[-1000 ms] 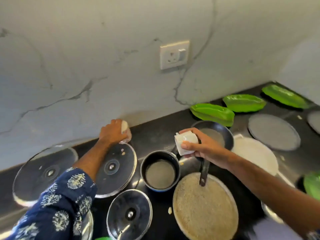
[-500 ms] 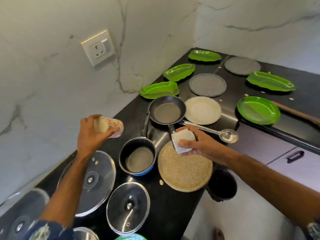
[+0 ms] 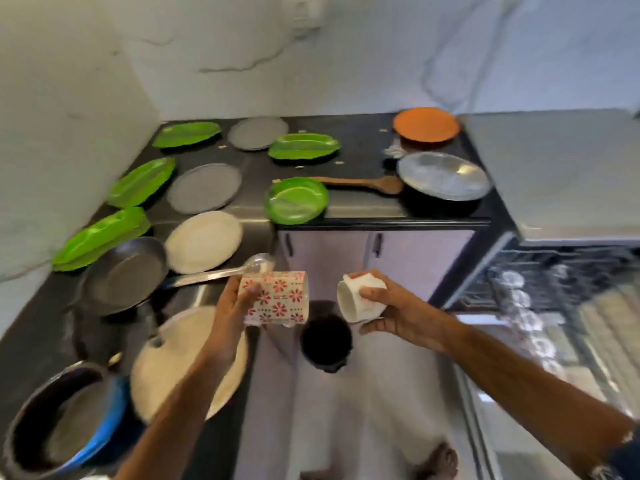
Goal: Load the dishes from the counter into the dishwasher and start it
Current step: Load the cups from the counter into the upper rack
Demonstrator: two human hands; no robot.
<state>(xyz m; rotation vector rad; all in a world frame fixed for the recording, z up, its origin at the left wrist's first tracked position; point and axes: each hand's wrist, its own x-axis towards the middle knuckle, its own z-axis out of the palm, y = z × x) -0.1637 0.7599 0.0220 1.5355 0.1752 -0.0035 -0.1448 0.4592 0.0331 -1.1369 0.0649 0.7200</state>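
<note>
Where the black worktop (image 3: 360,147) runs along the left wall, a blue-sided pot (image 3: 59,420) sits nearest the camera at the far left, with a pale round board (image 3: 173,368) just beside it and a dark frying pan (image 3: 121,275) further back; three green leaf-shaped trays (image 3: 104,237) line the wall, and grey plates (image 3: 204,188) and a white plate (image 3: 204,242) lie between them and the worktop's inner edge; a steel ladle (image 3: 221,271) rests from the pan towards the edge. The left hand (image 3: 232,306) holds a mug with red flowers (image 3: 277,296) on its side, out past the worktop's edge over the floor, the grip wrapped round the mug's base end with the thumb across the pattern. A dark round container (image 3: 325,341) stands on the floor below, between the two hands. The right hand (image 3: 398,313) holds a plain white cup (image 3: 360,299), tilted with its mouth turned left, the grip closed round its body; the two cups are near each other and apart. Further back lie a round green plate (image 3: 298,200), a wooden spoon (image 3: 363,183), a steel plate (image 3: 443,174) on a dark pan, and an orange plate (image 3: 426,124). At the far right the dishwasher (image 3: 554,289) stands open, its rack blurred.
</note>
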